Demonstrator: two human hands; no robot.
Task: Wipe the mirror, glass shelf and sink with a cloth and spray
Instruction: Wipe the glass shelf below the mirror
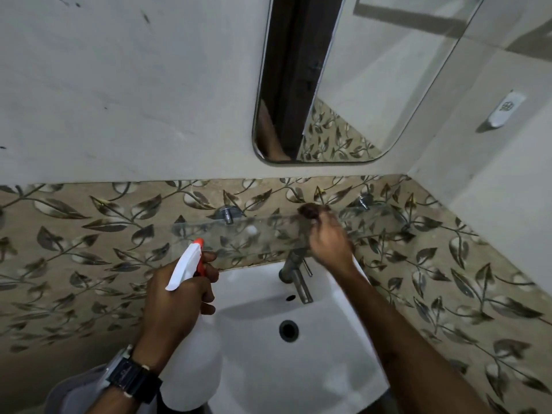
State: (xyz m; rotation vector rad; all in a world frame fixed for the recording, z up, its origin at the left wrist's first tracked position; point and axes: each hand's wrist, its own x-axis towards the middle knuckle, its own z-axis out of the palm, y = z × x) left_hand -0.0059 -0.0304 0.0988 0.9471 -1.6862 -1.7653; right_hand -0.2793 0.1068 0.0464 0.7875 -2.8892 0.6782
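Cloth (310, 211): dark, bunched, pressed on the far edge of glass shelf (239, 231), right of its middle; held under the curled fingers of right hand (328, 243), hand blurred, single fingers not distinguishable. Glass shelf: clear, wall-mounted on two metal brackets (227, 215), running left to right between mirror (358, 85) and sink (298, 369), against leaf-patterned tile (89, 234). Spray bottle (191, 354): translucent white body, white trigger head, orange nozzle aimed far toward the shelf's left end; near left, in front of the sink's left rim; gripped at the neck by left hand (179, 297), fingers wrapped tight round it, forefinger by the orange trigger. Wristwatch (131, 380): dark, on the left wrist, near left. Sink: white, below the shelf, near centre; dark drain hole (288, 330) in the basin, small overflow hole beyond it. Tap (295, 276): metal, at the sink's far rim, just left of the right forearm. Mirror: rounded corners, on pale wall, far centre-right, reflecting a dark door frame and leaf tile. White fitting (506, 110): on the right wall, far right, apart from the mirror.
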